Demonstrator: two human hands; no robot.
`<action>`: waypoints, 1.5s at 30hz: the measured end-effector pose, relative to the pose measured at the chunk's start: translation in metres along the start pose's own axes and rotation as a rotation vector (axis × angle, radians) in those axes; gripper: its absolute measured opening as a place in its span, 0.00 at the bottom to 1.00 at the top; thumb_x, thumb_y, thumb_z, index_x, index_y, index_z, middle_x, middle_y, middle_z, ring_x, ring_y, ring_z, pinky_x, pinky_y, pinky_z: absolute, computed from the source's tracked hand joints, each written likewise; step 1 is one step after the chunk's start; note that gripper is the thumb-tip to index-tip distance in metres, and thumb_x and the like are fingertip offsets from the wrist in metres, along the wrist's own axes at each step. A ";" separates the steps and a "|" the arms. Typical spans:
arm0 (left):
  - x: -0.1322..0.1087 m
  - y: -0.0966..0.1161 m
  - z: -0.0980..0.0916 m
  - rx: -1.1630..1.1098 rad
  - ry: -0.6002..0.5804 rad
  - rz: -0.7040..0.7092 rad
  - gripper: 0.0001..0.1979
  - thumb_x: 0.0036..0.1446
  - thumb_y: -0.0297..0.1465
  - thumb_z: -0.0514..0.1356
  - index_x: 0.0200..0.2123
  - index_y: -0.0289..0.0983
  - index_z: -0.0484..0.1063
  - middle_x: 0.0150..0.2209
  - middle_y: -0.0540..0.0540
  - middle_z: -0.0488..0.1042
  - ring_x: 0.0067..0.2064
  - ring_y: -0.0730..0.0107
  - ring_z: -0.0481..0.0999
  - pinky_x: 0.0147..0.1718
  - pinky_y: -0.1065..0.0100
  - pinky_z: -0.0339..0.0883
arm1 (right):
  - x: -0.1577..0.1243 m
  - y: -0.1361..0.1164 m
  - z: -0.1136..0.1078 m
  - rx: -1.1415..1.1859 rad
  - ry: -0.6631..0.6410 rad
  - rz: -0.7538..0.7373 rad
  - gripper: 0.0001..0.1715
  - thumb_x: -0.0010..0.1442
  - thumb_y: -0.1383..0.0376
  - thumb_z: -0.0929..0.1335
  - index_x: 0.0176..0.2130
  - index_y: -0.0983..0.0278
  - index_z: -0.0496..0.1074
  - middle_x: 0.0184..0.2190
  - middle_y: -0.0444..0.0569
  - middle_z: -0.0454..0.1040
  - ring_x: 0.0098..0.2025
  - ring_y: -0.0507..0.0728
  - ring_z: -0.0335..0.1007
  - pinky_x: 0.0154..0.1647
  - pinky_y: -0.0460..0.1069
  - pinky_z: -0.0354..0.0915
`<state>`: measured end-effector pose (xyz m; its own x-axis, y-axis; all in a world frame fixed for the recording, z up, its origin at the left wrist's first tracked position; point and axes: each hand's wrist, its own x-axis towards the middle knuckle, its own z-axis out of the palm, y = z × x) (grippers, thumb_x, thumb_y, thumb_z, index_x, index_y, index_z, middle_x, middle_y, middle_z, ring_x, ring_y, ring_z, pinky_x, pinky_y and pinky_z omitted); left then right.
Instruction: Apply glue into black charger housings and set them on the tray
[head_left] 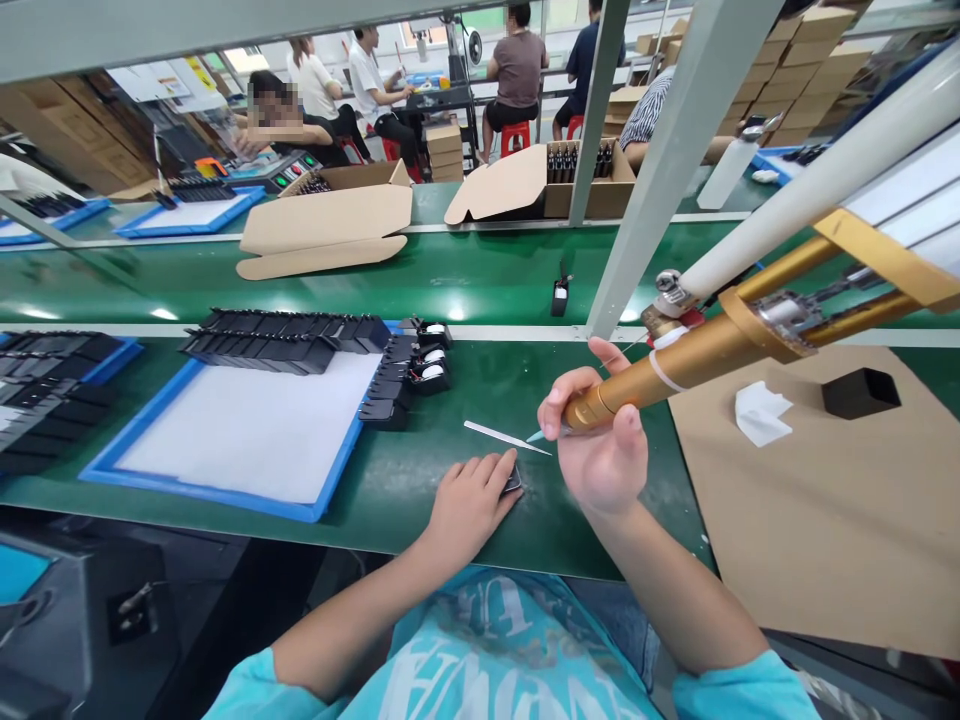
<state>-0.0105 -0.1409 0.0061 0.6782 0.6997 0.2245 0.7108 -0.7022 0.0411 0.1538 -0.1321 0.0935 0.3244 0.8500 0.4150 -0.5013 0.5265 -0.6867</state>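
Observation:
My left hand (472, 497) lies low over the green table, its fingers closed on a small dark part (513, 480) that is mostly hidden under them. My right hand (602, 445), palm turned up, grips the lower end of a gold dispensing gun (652, 375) between thumb and fingers. The gun slants down from the upper right, and its pale blue nozzle tip (535, 437) points left, a little above my left hand. Close to the tip lies a thin pale pointed tool (499, 434), perhaps tweezers, flat on the table.
A blue-rimmed tray (322, 505) with rows of black boxes (277, 338) stands left; black parts with white discs (429, 365) sit at its right edge. Cardboard (825, 540) at right bears a black box (860, 393) and crumpled paper (761, 413). A metal post (660, 150) rises ahead.

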 end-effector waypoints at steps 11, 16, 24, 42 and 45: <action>0.000 -0.004 -0.006 -0.147 -0.028 0.037 0.20 0.67 0.38 0.54 0.60 0.39 0.64 0.43 0.46 0.77 0.43 0.62 0.76 0.38 0.61 0.63 | -0.001 -0.001 0.001 0.001 0.007 0.012 0.21 0.62 0.50 0.64 0.51 0.55 0.63 0.32 0.42 0.70 0.23 0.51 0.62 0.27 0.50 0.58; 0.004 0.000 -0.002 -0.358 0.056 -0.075 0.14 0.70 0.32 0.49 0.48 0.42 0.73 0.45 0.48 0.78 0.41 0.68 0.77 0.38 0.65 0.66 | -0.001 -0.001 0.000 -0.036 0.025 0.029 0.22 0.61 0.49 0.64 0.51 0.55 0.63 0.31 0.42 0.70 0.22 0.51 0.62 0.27 0.51 0.58; 0.004 0.003 -0.003 -0.346 -0.049 -0.090 0.17 0.66 0.37 0.53 0.56 0.43 0.68 0.45 0.45 0.74 0.44 0.61 0.75 0.41 0.61 0.71 | -0.001 -0.003 0.002 -0.027 0.042 0.038 0.22 0.61 0.49 0.64 0.51 0.55 0.64 0.31 0.42 0.70 0.23 0.52 0.62 0.27 0.50 0.58; -0.012 -0.080 -0.053 -1.878 0.397 -0.706 0.29 0.64 0.46 0.44 0.62 0.41 0.61 0.36 0.43 0.67 0.28 0.72 0.62 0.21 0.71 0.57 | 0.006 -0.005 -0.002 -0.093 0.162 0.017 0.29 0.54 0.47 0.68 0.51 0.57 0.68 0.28 0.44 0.72 0.20 0.52 0.60 0.24 0.50 0.58; -0.016 -0.096 -0.055 -1.746 0.442 -0.690 0.31 0.64 0.47 0.42 0.64 0.38 0.59 0.38 0.41 0.69 0.31 0.69 0.67 0.25 0.68 0.63 | 0.007 -0.004 -0.003 -0.099 0.178 0.024 0.30 0.52 0.46 0.68 0.50 0.57 0.69 0.28 0.44 0.72 0.20 0.52 0.59 0.23 0.50 0.58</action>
<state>-0.0998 -0.0920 0.0524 0.1173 0.9905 -0.0723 -0.3403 0.1084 0.9340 0.1609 -0.1284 0.0972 0.4545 0.8418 0.2911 -0.4321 0.4942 -0.7544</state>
